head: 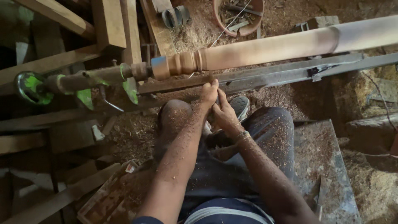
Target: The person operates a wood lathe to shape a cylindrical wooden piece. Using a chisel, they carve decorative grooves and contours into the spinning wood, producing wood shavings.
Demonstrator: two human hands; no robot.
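Observation:
A long wooden spindle (pixel 265 47) spins blurred on a lathe, with turned beads (pixel 182 63) near its left end. My left hand (pixel 209 93) and my right hand (pixel 224 114) are clasped together around a turning chisel. Its tip (pixel 211 76) rests on the metal tool rest (pixel 265 76) just under the spindle. Both forearms are covered in wood dust. My knees sit below the hands, and a shoe (pixel 240 105) shows beside them.
The green lathe headstock (pixel 83 81) is at left among wooden beams. A round basin of tools (pixel 238 16) stands at the top. Sawdust covers the floor. A dusty metal plate (pixel 323 166) lies at right, and wooden planks lie at lower left.

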